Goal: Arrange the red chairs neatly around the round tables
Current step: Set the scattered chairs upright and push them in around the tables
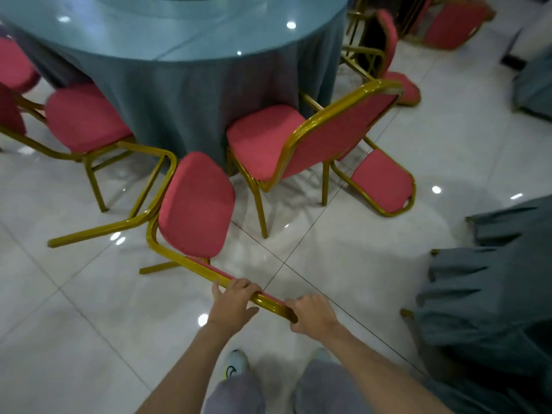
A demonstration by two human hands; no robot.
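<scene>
A red chair with a gold frame (195,204) is tipped over in front of me, its seat facing up toward me and its legs pointing left. My left hand (233,303) and my right hand (310,316) both grip the gold top rail of its backrest. Beyond it stands the round table (179,85) under a blue-grey cloth with a glass top. An upright red chair (268,144) stands at the table to the right. Another red chair (83,118) stands at the table's left side.
A chair (383,182) lies tipped on the floor to the right, another (391,55) farther back, one more (454,23) at the top right. Blue-grey draped cloth (493,294) hangs at the right edge. The white tiled floor (89,324) is glossy. My shoe (236,364) shows below.
</scene>
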